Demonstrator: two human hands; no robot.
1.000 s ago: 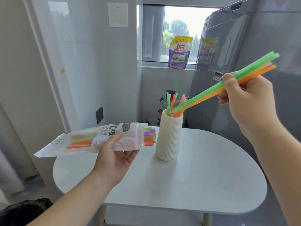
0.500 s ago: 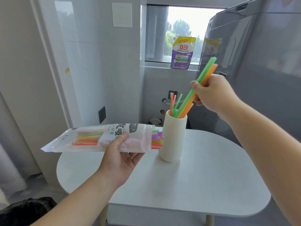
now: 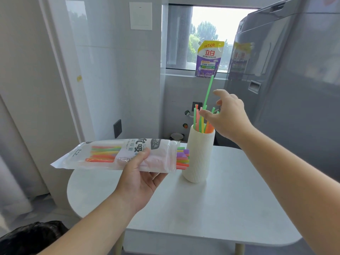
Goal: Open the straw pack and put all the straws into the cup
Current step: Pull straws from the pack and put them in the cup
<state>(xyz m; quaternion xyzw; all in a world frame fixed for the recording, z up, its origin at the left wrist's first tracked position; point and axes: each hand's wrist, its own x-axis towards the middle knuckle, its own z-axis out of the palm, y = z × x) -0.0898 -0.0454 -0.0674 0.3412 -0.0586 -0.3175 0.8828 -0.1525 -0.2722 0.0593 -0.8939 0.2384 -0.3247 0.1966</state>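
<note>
Right of centre, just over the cup mouth: right hand, fingers spread loose, holding nothing. Half a second back it pinched a bunch of green and orange straws angled into the cup. That bunch is now let go and sits in the cup with the other straws. One green straw stands far higher than the rest, close by the thumb; can't tell if it touches the hand or has reached the bottom yet. Cup is white, ribbed, upright on the table, centre of frame.

Lower centre-left: left hand grips the straw pack from below, thumb on top. Pack is roughly level, open end pointing right, near the cup wall. It has barely shifted across the pictures. Coloured straw ends poke out of the open end; more show through the clear patch toward the left end.

For the task: pack is open and one more batch is delivered, but plenty stay in the pack, so not done. Likely next, the empty right hand goes to the pack mouth for another bunch. Watch the tall green straw, it may lean out or need a push down.

Background: purple pouch on the window ledge top centre, grey fridge upper right.
</note>
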